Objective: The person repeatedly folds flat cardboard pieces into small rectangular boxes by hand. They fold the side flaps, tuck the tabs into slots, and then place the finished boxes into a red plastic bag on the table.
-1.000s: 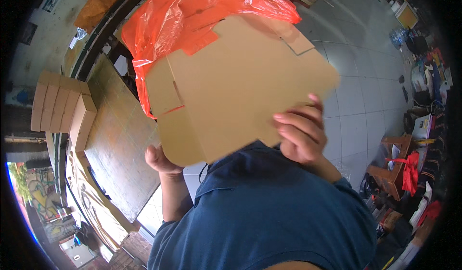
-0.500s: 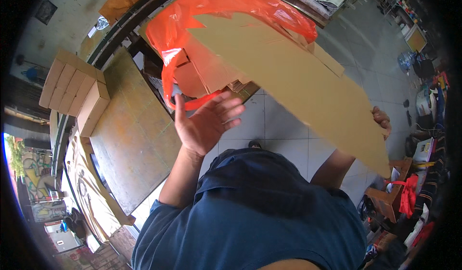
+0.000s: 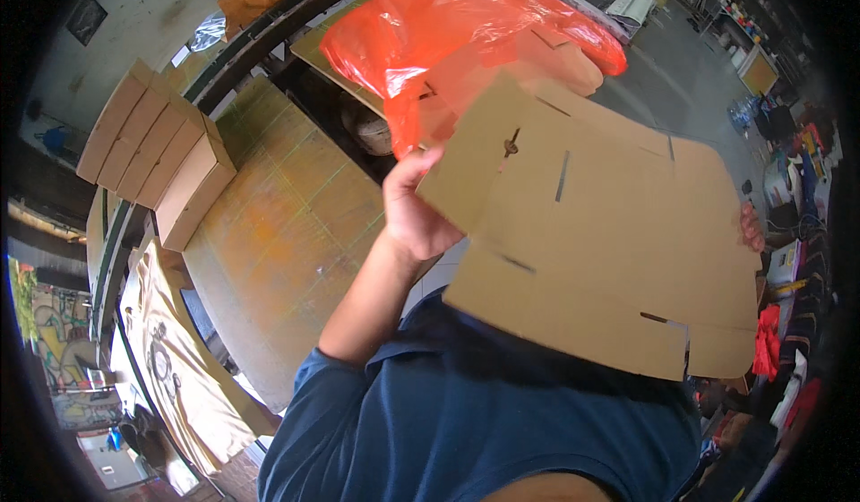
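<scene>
A flat brown cardboard box blank [image 3: 618, 233] with cut slots and crease lines is held up in front of my body, its broad face turned toward me. My left hand [image 3: 419, 206] grips its left edge, thumb at the near side and the other fingers hidden behind the sheet. At the far right edge, the fingertips of my right hand [image 3: 751, 227] curl around the cardboard; the rest of that hand is hidden. Beyond the blank lies a translucent red plastic bag [image 3: 448, 32] with more flat cardboard inside.
On my left is a worn, stained board-topped table [image 3: 278, 224]. Folded brown cardboard boxes [image 3: 148, 144] stand stacked at its far left corner. A cream printed cloth [image 3: 170, 350] hangs beside the table. Cluttered goods and a red cloth [image 3: 768, 341] line the right side.
The cardboard blank has been turned from a slanting angle to face me and brought nearer. My left hand, open and apart before, has closed on its left edge.
</scene>
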### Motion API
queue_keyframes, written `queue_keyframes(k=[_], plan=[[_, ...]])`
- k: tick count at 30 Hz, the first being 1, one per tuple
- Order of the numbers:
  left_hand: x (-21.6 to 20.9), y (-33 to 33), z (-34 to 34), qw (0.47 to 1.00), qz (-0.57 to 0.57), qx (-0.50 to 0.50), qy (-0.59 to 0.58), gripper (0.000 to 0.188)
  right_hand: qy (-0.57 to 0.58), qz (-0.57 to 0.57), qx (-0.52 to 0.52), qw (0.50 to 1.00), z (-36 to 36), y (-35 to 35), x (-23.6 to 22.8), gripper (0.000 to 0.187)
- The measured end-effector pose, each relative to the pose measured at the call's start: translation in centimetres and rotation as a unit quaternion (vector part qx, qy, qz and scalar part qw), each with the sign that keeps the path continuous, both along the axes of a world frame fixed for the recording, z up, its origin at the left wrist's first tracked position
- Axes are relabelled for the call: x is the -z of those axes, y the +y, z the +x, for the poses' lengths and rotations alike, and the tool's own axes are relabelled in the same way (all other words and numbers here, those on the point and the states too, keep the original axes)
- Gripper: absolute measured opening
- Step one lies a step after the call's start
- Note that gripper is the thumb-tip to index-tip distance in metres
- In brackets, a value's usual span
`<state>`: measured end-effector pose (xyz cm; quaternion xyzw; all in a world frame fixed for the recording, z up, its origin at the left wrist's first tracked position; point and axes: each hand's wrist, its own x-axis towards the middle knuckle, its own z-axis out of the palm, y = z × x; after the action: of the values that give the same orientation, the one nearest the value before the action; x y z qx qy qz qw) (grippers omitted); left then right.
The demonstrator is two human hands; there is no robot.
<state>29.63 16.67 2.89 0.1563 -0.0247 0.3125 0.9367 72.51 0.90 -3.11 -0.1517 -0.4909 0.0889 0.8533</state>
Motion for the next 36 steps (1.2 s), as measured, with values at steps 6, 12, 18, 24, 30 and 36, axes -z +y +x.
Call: queue_keyframes(k=[6,12,18,24,30,36], plan=[[-0.8,-3.3,-15.1,0.831,0.38,-0.357,0.192,0.038,0.068,-0.019,-0.128,0.989,-10.1,3.1,-0.4,0.05],[-4.1,-12.6,-26.9,0.812,-0.006,-0.417,0.407,0.045,0.154,-0.071,-0.354,0.92,-23.6,9.0,-0.2,0.058],[0.4,-20.0,-28.5,0.77,-0.108,-0.543,0.318,0.043,0.212,-0.171,-0.607,0.746,-36.3,12.5,0.5,0.066],[4.2,-23.9,-27.8,0.83,-0.02,-0.462,0.313,0.045,0.004,-0.481,-0.409,0.776,-43.4,11.2,-1.3,0.053],[1.5,-23.7,-30.8,0.86,0.264,-0.285,0.332,0.067,-0.106,-0.602,-0.309,0.728,-39.7,17.0,-0.7,0.05],[1.9,-24.4,-35.3,0.466,0.259,-0.267,0.803,0.067,-0.114,-0.565,-0.456,0.678,-36.8,18.7,-0.9,0.051]])
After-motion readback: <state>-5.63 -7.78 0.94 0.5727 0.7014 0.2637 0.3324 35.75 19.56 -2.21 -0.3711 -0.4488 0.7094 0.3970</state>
